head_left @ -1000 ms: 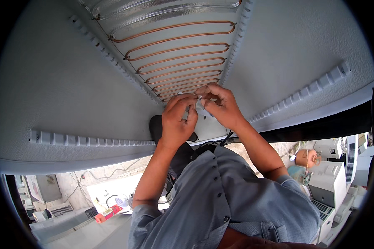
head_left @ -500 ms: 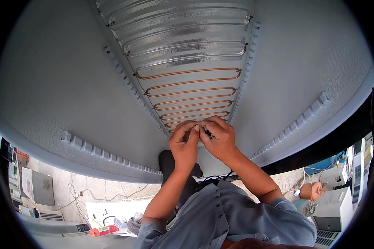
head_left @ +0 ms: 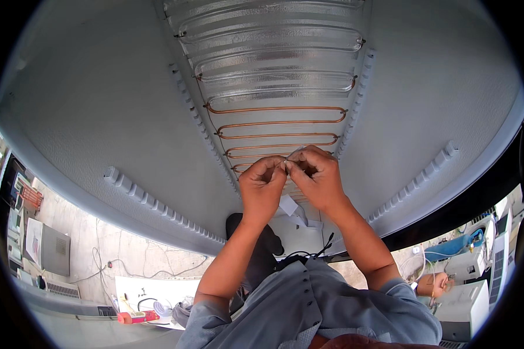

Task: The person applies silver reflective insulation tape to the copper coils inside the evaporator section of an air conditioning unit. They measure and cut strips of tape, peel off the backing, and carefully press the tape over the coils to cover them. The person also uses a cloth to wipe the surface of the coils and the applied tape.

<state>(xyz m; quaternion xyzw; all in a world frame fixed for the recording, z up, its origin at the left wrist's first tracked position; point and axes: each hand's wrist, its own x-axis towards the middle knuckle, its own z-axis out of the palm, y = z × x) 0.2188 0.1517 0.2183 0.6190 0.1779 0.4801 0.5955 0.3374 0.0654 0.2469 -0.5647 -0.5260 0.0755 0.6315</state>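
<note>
My left hand (head_left: 262,185) and my right hand (head_left: 317,179) meet fingertip to fingertip in front of the copper coil. Both are closed in a pinch on a thin pale strip (head_left: 295,153), mostly hidden by the fingers; I cannot make out its material. Behind them, bare copper tubing (head_left: 276,109) runs in flat loops along the cabinet's back wall. Silvery foil (head_left: 273,64) covers the loops farther up. Below my hands, white paper-like pieces (head_left: 294,214) show near the cabinet's bottom.
Ribbed shelf rails (head_left: 151,202) line the grey cabinet walls (head_left: 110,110) on either side. Outside at lower left, a red and pink tube (head_left: 138,317) lies on a white panel (head_left: 131,288). Cables cross the floor. A blue cylinder (head_left: 448,249) and white appliances (head_left: 463,308) stand at right.
My hands have risen slightly and shifted right in view, still pinching. The strip that stood upright between the fingers is now mostly hidden. White pieces below the hands have come into sight.
</note>
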